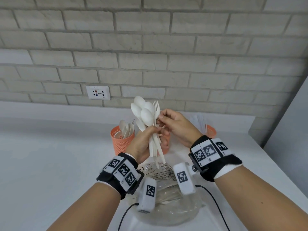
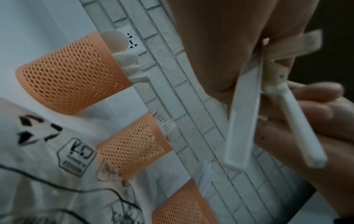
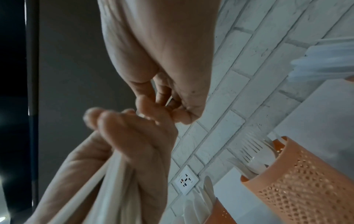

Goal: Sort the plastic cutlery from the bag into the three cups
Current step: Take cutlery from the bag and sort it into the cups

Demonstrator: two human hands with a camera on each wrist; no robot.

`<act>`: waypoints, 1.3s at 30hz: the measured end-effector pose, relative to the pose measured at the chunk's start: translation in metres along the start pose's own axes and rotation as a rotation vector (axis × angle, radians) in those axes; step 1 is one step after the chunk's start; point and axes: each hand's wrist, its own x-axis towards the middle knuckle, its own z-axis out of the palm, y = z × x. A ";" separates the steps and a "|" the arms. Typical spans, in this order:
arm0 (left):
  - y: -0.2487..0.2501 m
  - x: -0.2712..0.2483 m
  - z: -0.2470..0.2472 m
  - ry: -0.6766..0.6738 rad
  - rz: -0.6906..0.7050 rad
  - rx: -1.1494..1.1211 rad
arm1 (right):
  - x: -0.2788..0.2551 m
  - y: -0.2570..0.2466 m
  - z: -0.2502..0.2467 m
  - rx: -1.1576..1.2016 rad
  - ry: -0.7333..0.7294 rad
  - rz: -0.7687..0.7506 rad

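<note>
My left hand (image 1: 154,131) grips a bundle of white plastic cutlery (image 1: 145,114) by the handles, spoon bowls and fork tines pointing up. My right hand (image 1: 160,117) pinches a fork (image 1: 156,106) at the bundle's right side, just below its tines. Three orange mesh cups stand behind: the left cup (image 1: 122,141) holds spoons, the middle cup (image 1: 165,147) is mostly hidden by my hands, the right cup (image 1: 210,130) holds knives. In the left wrist view the handles (image 2: 242,121) hang below my palm. The clear bag (image 1: 168,199) lies under my wrists with more cutlery inside.
The white counter (image 1: 50,155) ends at a brick wall with a power socket (image 1: 98,92). A grey panel (image 1: 286,130) stands at the right. Black cables (image 1: 215,202) run from the wrist cameras across the bag.
</note>
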 end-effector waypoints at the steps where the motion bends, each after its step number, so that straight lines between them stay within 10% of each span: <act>1: 0.001 0.000 -0.002 0.026 0.003 0.013 | 0.001 0.000 0.002 -0.005 0.022 -0.006; 9: 0.008 -0.004 -0.021 0.047 0.028 0.056 | 0.019 0.003 0.019 -0.014 0.189 -0.013; 19: 0.013 0.001 -0.061 0.326 0.087 0.056 | 0.052 -0.003 -0.013 -0.035 0.740 -0.231; 29: 0.004 0.001 -0.076 0.328 0.120 0.631 | 0.053 0.078 -0.004 -0.807 0.394 0.046; 33: 0.005 0.006 -0.080 0.434 0.186 0.830 | 0.044 0.041 0.025 -0.488 0.307 -0.161; 37: 0.006 0.012 -0.076 0.605 0.388 0.866 | 0.027 0.016 0.067 -0.297 -0.140 -0.004; 39: 0.004 0.013 -0.071 0.584 0.414 0.803 | 0.031 0.021 0.080 -0.209 -0.105 0.019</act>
